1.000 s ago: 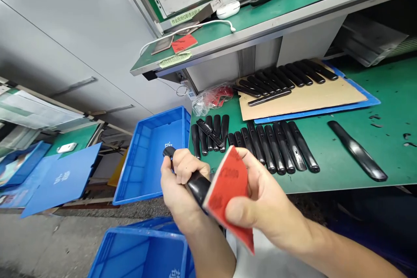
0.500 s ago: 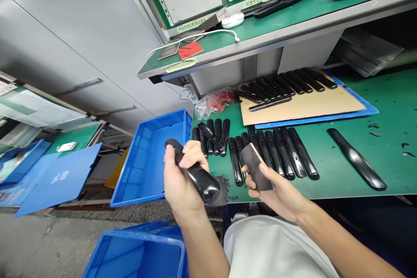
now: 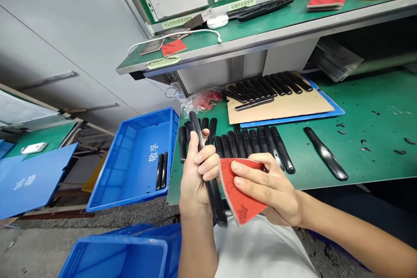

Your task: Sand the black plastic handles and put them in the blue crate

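Inside our left fingers (image 3: 209,166), curled seemingly for steadiness, is a black piece (image 3: 215,200); just beside it, our right fingers (image 3: 250,185) grip a red pad (image 3: 241,202).

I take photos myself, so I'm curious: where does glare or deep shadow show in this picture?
Head view: highlights on the held black piece and, more brightly, the lone black piece at right; same head view: deep shadow under the green table.
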### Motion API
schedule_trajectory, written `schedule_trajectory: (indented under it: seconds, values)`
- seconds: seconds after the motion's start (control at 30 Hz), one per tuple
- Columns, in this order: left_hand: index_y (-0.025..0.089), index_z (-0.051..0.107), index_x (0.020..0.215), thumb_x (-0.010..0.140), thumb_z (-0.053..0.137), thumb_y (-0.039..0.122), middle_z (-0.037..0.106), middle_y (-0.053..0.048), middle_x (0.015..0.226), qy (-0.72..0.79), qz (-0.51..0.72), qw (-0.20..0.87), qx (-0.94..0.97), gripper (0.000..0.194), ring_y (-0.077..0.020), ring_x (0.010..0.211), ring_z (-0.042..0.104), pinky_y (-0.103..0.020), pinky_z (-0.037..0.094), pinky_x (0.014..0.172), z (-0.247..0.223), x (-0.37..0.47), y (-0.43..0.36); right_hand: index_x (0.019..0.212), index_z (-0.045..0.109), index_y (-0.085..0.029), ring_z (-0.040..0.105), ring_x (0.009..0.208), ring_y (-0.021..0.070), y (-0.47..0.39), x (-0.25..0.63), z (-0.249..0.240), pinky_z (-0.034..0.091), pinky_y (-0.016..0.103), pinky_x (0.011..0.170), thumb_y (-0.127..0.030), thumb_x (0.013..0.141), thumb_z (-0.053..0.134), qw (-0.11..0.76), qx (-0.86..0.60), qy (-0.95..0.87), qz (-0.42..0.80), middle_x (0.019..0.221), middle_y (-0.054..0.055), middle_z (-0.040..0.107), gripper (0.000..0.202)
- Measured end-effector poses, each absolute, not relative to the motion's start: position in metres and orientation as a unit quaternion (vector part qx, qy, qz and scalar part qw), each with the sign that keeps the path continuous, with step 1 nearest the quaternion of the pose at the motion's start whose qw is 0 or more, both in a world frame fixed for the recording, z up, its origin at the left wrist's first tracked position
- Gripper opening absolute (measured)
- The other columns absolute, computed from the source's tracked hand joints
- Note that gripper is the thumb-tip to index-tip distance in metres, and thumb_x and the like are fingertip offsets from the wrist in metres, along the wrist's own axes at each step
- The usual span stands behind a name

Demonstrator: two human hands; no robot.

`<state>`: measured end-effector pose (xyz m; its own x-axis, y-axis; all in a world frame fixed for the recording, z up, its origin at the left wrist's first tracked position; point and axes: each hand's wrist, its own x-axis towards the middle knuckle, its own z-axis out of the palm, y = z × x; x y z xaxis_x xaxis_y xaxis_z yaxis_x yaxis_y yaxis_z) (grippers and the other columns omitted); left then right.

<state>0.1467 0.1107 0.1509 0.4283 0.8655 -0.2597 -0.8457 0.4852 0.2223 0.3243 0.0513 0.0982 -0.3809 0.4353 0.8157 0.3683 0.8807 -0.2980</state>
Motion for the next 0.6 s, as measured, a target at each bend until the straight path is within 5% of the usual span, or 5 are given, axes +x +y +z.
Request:
schedule_trajectory:
  seconds: [0.2, 0.43, 0.57, 0.6]
  values:
    - [0.014, 0.058, 0.104, 0.109, 0.031, 0.040, 0.041, 0.011, 0.049, 0.177, 0.491, 0.853, 0.006, 0.038, -0.0024, 0.034, 0.045, -0.008, 0.029, 0.032, 0.147, 0.161, 0.110, 0.113, 0.075, -0.028, 0.064, 0.092, 0.0154, 0.027, 0.314, 0.081, 0.049, 0.030, 0.061, -0.034, 0.095, 0.055, 0.458, -0.113, -0.879, -0.067, 0.146, -0.007, 0.059, 0.029]
    - [0.013, 0.053, 0.101, 0.109, 0.029, 0.024, 0.040, 0.012, 0.052, 0.361, 0.527, 0.752, 0.162, 0.028, 0.0013, 0.036, 0.038, -0.002, 0.032, 0.038, 0.132, 0.184, 0.136, 0.115, 0.075, -0.024, 0.066, 0.092, 0.0139, 0.024, 0.342, 0.072, 0.052, 0.029, 0.067, -0.024, 0.099, 0.045, 0.500, -0.141, -0.849, -0.099, 0.148, -0.004, 0.057, 0.034]
    - [0.020, 0.047, 0.113, 0.104, 0.045, 0.028, 0.051, 0.010, 0.064, 0.477, 0.471, 0.680, 0.296, 0.013, -0.0016, 0.041, 0.046, -0.009, 0.040, 0.044, 0.085, 0.270, 0.143, 0.141, 0.053, -0.012, 0.066, 0.117, 0.0204, -0.004, 0.391, 0.058, 0.054, 0.041, 0.090, -0.022, 0.103, 0.036, 0.569, -0.315, -0.755, -0.078, 0.140, 0.013, 0.064, 0.043]
    - [0.023, 0.043, 0.123, 0.100, 0.053, 0.030, 0.052, 0.010, 0.064, 0.497, 0.451, 0.662, 0.334, 0.026, -0.0044, 0.043, 0.051, -0.013, 0.045, 0.047, 0.067, 0.302, 0.137, 0.145, 0.049, -0.012, 0.066, 0.117, 0.0212, -0.016, 0.403, 0.051, 0.054, 0.041, 0.092, -0.025, 0.104, 0.039, 0.565, -0.333, -0.752, -0.065, 0.135, 0.013, 0.068, 0.044]
